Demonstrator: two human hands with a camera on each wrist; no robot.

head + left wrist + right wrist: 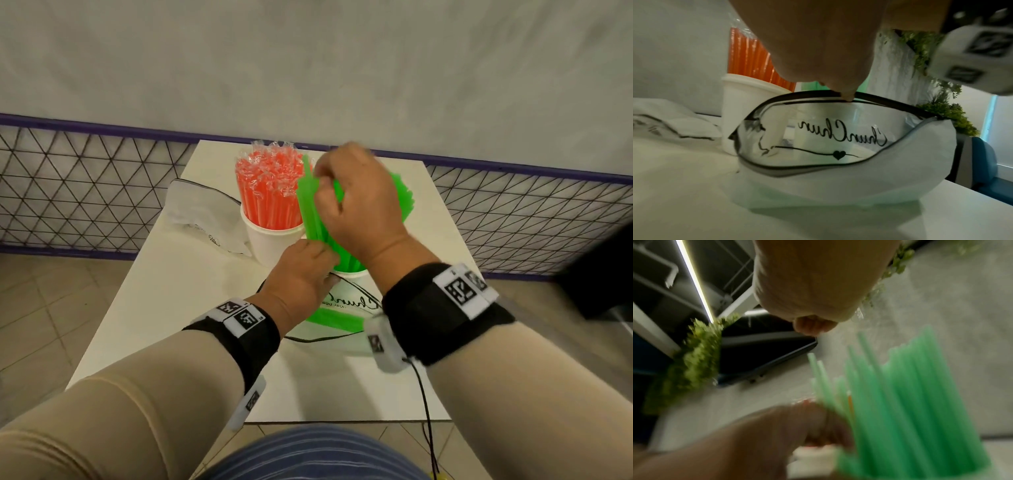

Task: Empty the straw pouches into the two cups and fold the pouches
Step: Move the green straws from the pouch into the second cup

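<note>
Two white cups stand on a white table (pixel 154 325). The far cup (pixel 270 243) (pixel 740 105) holds wrapped orange straws (pixel 270 192) (pixel 750 56). The near cup (pixel 352 274) holds a fanned bundle of green straws (pixel 311 212) (pixel 910 394). My right hand (pixel 323 178) (pixel 812 327) hovers over the bundle with curled fingers pinching a few straw tops. My left hand (pixel 322 257) (pixel 807 423) grips the bundle's base at the cup rim. Below it lies the open script-printed pouch (pixel 342 305) (pixel 838 183), with some green straws (pixel 332 320) inside. A crumpled empty pouch (pixel 202 212) (pixel 663 123) lies left of the cups.
A wire mesh fence (pixel 102 192) with a purple rail runs behind the table against a grey wall. A black cable (pixel 424 394) trails from my right wrist over the table's near edge. Tiled floor surrounds the table, and a dark object (pixel 599 274) stands at the right.
</note>
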